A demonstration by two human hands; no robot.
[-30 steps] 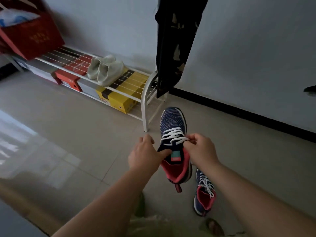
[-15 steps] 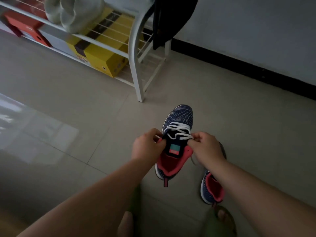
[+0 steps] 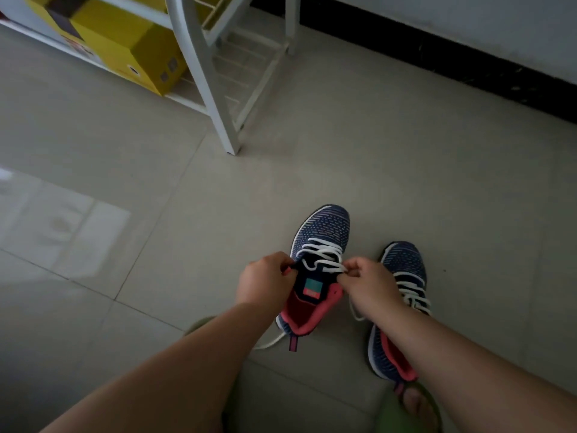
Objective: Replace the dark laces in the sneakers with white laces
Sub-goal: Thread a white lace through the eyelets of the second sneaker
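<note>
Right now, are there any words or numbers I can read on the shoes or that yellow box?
No text can be read.
Tongue label on the held sneaker: a teal patch over a pink patch, any print too blurred.
Yellow box under the rack: small marks and a sticker at its edge, too small and blurred.
Second sneaker: no lettering shows.

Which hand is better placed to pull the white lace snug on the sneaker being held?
Right. The right hand already pinches the white lace at the top eyelets of the held sneaker, while the left hand grips the shoe's collar edge, steadying it.
</note>
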